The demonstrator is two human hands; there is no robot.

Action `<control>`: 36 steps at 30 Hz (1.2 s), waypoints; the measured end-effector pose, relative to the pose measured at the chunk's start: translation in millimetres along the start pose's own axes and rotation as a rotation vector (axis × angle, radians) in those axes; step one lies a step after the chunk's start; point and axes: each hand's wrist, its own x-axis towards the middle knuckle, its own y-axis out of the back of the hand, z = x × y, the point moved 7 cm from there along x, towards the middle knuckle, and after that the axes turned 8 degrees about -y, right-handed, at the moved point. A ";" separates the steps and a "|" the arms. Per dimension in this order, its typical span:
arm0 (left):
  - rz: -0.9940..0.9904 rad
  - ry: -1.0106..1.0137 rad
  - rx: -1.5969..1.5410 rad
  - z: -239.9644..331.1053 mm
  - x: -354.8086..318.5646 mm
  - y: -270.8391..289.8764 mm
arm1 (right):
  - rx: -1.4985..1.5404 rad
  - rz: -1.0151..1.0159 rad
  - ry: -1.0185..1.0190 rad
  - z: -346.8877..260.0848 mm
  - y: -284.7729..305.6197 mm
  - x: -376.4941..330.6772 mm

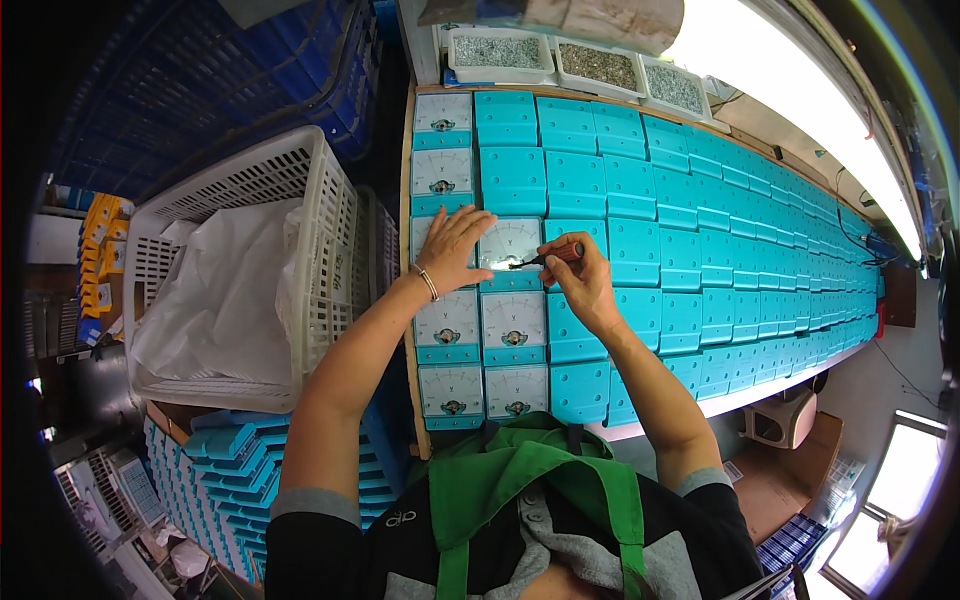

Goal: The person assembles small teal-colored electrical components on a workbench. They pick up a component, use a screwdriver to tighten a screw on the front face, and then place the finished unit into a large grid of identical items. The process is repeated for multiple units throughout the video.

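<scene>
Over surface (pixel 407 170), grips screwdriver (pixel 567 252) in right fingers (pixel 556 271), pointing it leftward at near edge of meter (pixel 510 240); rests left fingers (pixel 477 221), spread, along its left side.

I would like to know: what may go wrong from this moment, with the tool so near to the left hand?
The tool points at the lower part of the meter; if it slips, it might scratch the meter's face.
The left hand has its thumb close to the tool's tip, so a slip could poke it.
The right hand works over tightly packed turquoise boxes and might nudge some out of line.
</scene>
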 end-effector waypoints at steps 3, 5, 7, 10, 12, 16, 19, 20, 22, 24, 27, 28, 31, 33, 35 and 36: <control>-0.003 0.002 0.000 -0.3 0.1 -0.1 | 0.065 0.007 0.009 4.6 1.4 -2.2; -0.008 0.006 0.001 0.8 0.4 0.3 | 0.065 0.007 0.016 5.6 2.3 -1.2; -0.017 0.014 0.006 0.3 -0.1 1.2 | 0.032 -0.010 0.003 3.0 1.6 2.6; -0.016 0.012 0.008 0.6 0.0 0.7 | -0.022 -0.003 -0.019 2.2 3.4 8.9; -0.016 0.014 0.012 0.2 0.5 -0.4 | -0.051 0.024 -0.006 1.1 3.7 8.8; 0.013 -0.015 0.013 0.2 0.8 0.2 | -0.189 -0.003 0.142 -12.9 -11.1 4.1; 0.017 0.001 0.003 -0.6 -0.6 1.3 | -0.394 -0.009 0.346 -26.0 -21.7 -0.2; 0.022 -0.002 0.001 0.5 0.6 1.4 | -0.467 0.005 0.420 -28.9 -24.0 -2.1; 0.032 -0.003 -0.002 -0.2 0.7 1.4 | -0.467 0.039 0.439 -26.8 -24.1 -3.0; 0.033 -0.003 0.003 -0.7 0.4 0.3 | -0.439 0.063 0.418 -25.3 -23.1 -6.6; 0.029 0.003 -0.002 -2.1 0.1 -1.3 | -0.410 0.064 0.424 -24.1 -22.9 -7.8; 0.025 0.004 -0.007 -2.3 0.2 -1.9 | -0.408 0.054 0.429 -24.2 -22.9 -6.9; 0.033 -0.010 0.000 -2.2 -0.2 -1.2 | -0.409 0.029 0.427 -23.0 -23.0 -4.3; 0.019 -0.037 0.011 -2.0 -1.8 -0.4 | -0.417 0.009 0.410 -21.2 -24.3 -3.9; 0.014 -0.048 0.018 -1.8 -2.5 -0.8 | -0.415 0.021 0.400 -23.8 -25.4 -5.0; 0.016 -0.049 0.020 -2.0 -2.6 -0.9 | -0.414 0.028 0.396 -25.2 -26.5 -5.8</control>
